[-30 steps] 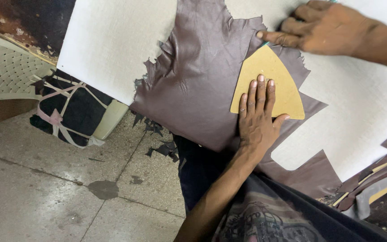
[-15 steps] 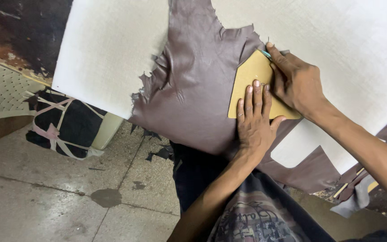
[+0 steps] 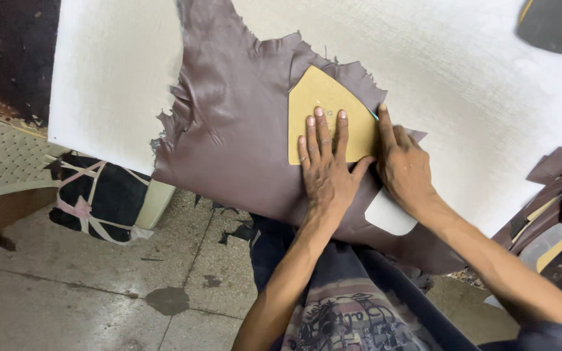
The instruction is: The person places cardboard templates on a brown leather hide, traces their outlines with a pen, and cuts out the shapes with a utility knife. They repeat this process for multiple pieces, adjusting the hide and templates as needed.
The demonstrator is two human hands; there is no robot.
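Two hands on it: left hand (image 3: pixel 325 170) lies flat, fingers spread, pinning the stiff tan shield-shaped card template (image 3: pixel 325 110). Right hand (image 3: pixel 403 166) sits at its 4 o'clock edge, curled around something I can't make out. Underneath, the limp purplish-brown leather hide (image 3: pixel 229 130) with ragged edges probably slides easily on the textured white board (image 3: pixel 463 84).

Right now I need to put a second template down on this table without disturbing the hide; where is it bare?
Bare white table lies right of the purple-brown leather hide, below the dark piece at the top corner; a narrower strip lies left of the hide. Crowded: around the tan card template under the left hand and right hand.
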